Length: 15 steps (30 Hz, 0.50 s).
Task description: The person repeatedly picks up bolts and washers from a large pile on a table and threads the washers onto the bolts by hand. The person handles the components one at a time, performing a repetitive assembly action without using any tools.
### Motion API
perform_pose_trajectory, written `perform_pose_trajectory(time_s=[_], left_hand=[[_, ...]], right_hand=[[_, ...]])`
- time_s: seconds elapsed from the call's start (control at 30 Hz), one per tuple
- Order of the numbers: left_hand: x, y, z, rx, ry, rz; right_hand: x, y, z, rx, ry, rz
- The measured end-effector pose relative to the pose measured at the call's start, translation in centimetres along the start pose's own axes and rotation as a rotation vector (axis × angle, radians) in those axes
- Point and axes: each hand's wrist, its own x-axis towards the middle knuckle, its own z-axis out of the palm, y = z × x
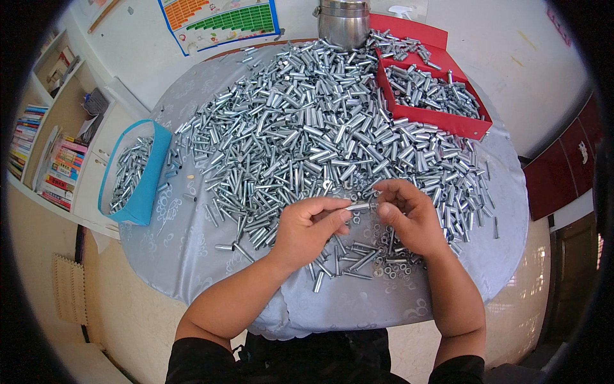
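My left hand [310, 229] pinches a silvery metal sleeve [360, 207] between thumb and fingers, level above the near side of the pile. Close by its right end is my right hand [412, 216], thumb and fingers curled inward; what they hold, if anything, is too small to make out. Beneath and beyond both hands spreads a large heap of metal sleeves and bolts [300, 128]. Loose nuts and washers [393, 270] lie below my right hand, and several bolts [361, 259] rest between my forearms.
A blue bin [148, 189] of metal parts stands at the left. At the back right is an open red box [441, 120] filled with more parts. A steel pot [344, 24] stands behind the heap. A patterned grey cloth [173, 256] covers the round table.
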Motion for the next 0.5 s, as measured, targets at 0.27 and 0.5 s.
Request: perform_pose_trajectory(time_s=[0.27, 0.5], left_hand=[[-0.1, -0.1, 0.0, 0.004, -0.020, 0.012], [0.0, -0.1, 0.0, -0.028, -0.017, 0.007]], right_hand=[[0.1, 0.5, -1.5, -0.213, -0.191, 0.064], [-0.1, -0.4, 0.3, -0.079, -0.004, -0.115]])
